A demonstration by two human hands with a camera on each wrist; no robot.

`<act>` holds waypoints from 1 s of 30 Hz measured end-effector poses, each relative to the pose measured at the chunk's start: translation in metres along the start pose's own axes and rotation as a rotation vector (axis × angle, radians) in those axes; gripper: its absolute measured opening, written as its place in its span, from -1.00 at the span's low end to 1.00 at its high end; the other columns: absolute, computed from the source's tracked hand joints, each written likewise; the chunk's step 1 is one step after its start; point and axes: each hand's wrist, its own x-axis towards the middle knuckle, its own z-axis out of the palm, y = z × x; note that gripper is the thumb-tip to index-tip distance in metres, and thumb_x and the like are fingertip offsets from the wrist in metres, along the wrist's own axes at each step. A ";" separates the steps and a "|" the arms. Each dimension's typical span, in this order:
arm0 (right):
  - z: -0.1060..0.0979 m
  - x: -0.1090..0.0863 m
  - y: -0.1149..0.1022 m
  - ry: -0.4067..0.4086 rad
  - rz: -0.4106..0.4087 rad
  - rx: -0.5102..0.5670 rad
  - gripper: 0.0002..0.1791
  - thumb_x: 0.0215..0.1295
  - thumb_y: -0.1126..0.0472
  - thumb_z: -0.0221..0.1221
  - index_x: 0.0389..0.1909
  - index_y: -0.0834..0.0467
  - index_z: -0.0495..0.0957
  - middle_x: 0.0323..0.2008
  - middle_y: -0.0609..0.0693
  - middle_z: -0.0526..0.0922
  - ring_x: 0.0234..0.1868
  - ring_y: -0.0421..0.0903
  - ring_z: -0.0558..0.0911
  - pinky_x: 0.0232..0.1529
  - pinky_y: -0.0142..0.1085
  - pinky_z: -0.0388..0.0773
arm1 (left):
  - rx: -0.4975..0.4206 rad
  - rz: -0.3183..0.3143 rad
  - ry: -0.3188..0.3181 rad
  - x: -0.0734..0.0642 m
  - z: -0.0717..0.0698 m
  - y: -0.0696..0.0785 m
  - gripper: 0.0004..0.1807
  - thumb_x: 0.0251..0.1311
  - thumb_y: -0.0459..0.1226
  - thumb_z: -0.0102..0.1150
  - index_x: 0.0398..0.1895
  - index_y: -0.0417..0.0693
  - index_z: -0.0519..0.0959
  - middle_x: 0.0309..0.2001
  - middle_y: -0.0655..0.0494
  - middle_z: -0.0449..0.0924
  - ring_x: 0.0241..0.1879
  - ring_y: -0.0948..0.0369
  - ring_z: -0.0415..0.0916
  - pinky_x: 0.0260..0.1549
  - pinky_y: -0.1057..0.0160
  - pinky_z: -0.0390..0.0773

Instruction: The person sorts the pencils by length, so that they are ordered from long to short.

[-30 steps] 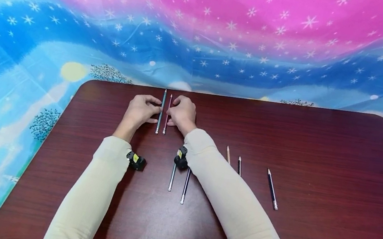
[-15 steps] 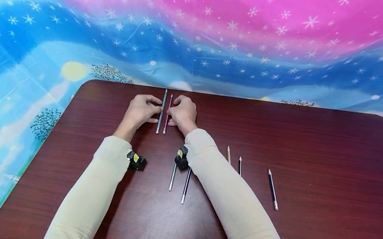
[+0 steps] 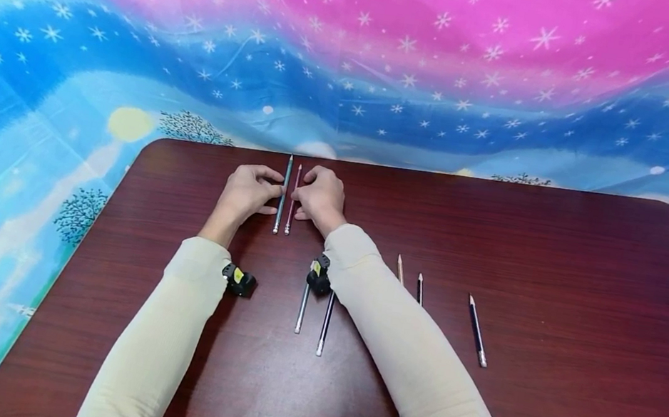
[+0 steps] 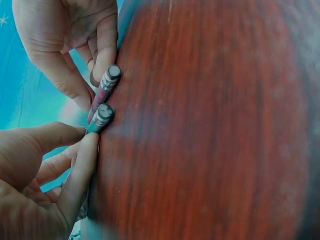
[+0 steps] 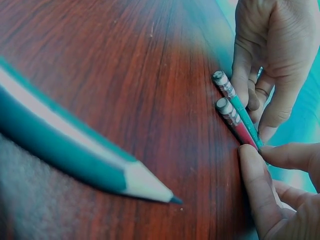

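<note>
Near the table's far edge a teal pencil point(image 3: 280, 208) and a red pencil point(image 3: 291, 211) lie side by side with a narrow gap, tips pointing away and eraser ends nearer. My left hand point(image 3: 246, 190) touches the teal pencil from the left, its fingertips spread along the shaft. From the right, my right hand point(image 3: 321, 198) rests its fingertips against the red pencil point(image 5: 245, 131). Eraser ends of the teal pencil point(image 4: 102, 115) and its red neighbour stick out past the fingers in both wrist views. Parts of the other fingers are hidden behind the thumbs and palms.
Closer in, a teal pencil point(image 3: 300, 315) and a dark pencil point(image 3: 324, 329) lie partly under the right forearm. Beyond that forearm are a tan pencil point(image 3: 399, 270), a black pencil point(image 3: 420, 288) and another dark pencil point(image 3: 476, 334). A patterned cloth point(image 3: 356, 60) hangs behind the table.
</note>
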 end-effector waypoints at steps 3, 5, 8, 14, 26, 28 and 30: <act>-0.001 0.000 0.000 -0.005 -0.007 -0.002 -0.66 0.36 0.38 0.34 0.11 0.18 0.56 -0.16 0.20 0.71 -0.65 -0.11 0.64 -0.52 -0.30 0.77 | 0.005 -0.001 -0.001 0.000 -0.001 0.001 -0.68 0.42 -0.31 0.27 0.19 -0.16 0.66 -0.16 -0.05 0.61 -0.38 0.26 0.70 -0.33 0.26 0.82; -0.001 0.000 0.000 -0.003 -0.005 -0.004 -0.66 0.36 0.37 0.34 0.11 0.18 0.56 -0.16 0.20 0.71 -0.65 -0.12 0.63 -0.53 -0.30 0.76 | 0.006 -0.006 -0.008 -0.001 -0.001 0.002 -0.67 0.43 -0.30 0.26 0.20 -0.15 0.65 -0.15 -0.05 0.60 -0.37 0.26 0.70 -0.32 0.27 0.82; -0.002 0.000 0.000 -0.007 0.002 -0.009 -0.67 0.37 0.36 0.34 0.11 0.18 0.56 -0.17 0.19 0.71 -0.65 -0.12 0.62 -0.53 -0.30 0.76 | 0.012 -0.019 -0.026 -0.002 -0.002 0.002 -0.66 0.44 -0.27 0.26 0.22 -0.13 0.64 -0.12 -0.05 0.59 -0.33 0.24 0.71 -0.29 0.27 0.82; -0.004 -0.002 0.000 -0.033 0.009 0.006 -0.63 0.38 0.35 0.34 0.16 0.21 0.54 -0.18 0.20 0.72 -0.65 -0.11 0.60 -0.49 -0.25 0.78 | 0.004 -0.033 -0.050 -0.003 -0.002 -0.001 -0.64 0.47 -0.25 0.23 0.26 -0.14 0.62 -0.06 -0.06 0.57 -0.18 0.16 0.70 -0.22 0.25 0.82; -0.027 -0.013 -0.008 -0.101 -0.005 0.011 -0.63 0.38 0.29 0.35 0.14 0.27 0.55 -0.13 0.26 0.72 -0.53 -0.06 0.61 -0.45 -0.21 0.78 | 0.024 0.007 -0.059 -0.014 -0.011 0.004 -0.57 0.48 -0.25 0.19 0.34 -0.18 0.55 0.11 -0.16 0.61 0.11 -0.01 0.64 0.01 0.10 0.79; -0.034 -0.017 -0.010 -0.110 -0.020 0.022 -0.61 0.37 0.28 0.36 0.15 0.28 0.54 -0.11 0.30 0.73 -0.52 -0.06 0.63 -0.44 -0.19 0.79 | 0.046 0.024 -0.037 -0.019 -0.012 0.006 -0.56 0.47 -0.24 0.21 0.34 -0.17 0.55 0.09 -0.13 0.61 0.10 -0.01 0.65 0.00 0.11 0.80; -0.041 -0.021 -0.011 -0.120 -0.036 0.030 -0.59 0.36 0.26 0.37 0.15 0.29 0.54 -0.09 0.34 0.72 -0.51 -0.06 0.64 -0.41 -0.17 0.80 | 0.068 0.043 -0.017 -0.024 -0.012 0.009 -0.56 0.46 -0.22 0.21 0.33 -0.16 0.55 0.08 -0.10 0.60 0.10 0.00 0.65 -0.02 0.11 0.80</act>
